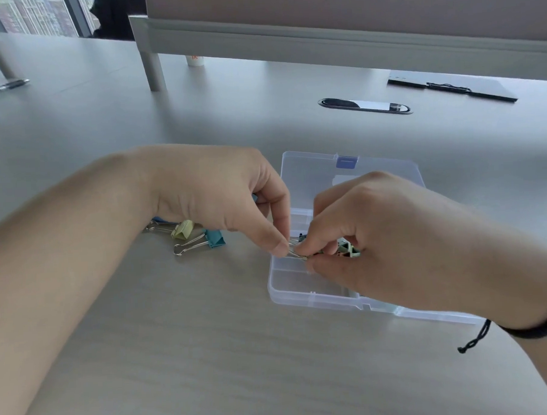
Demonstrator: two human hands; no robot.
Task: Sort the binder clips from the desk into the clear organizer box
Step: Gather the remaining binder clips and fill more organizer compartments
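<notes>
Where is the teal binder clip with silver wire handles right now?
In the head view, the teal binder clip lies on the grey desk, left of the clear organizer box, beside a pale yellow binder clip, just below the left hand.

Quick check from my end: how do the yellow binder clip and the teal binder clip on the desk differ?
The yellow binder clip is pale yellow; the teal binder clip is blue-green. The yellow one lies farther from the clear organizer box, partly under the left hand; the teal one lies nearer the box and in full view. Both rest on the desk, outside the box, with silver wire handles pointing left, and neither is held.
</notes>
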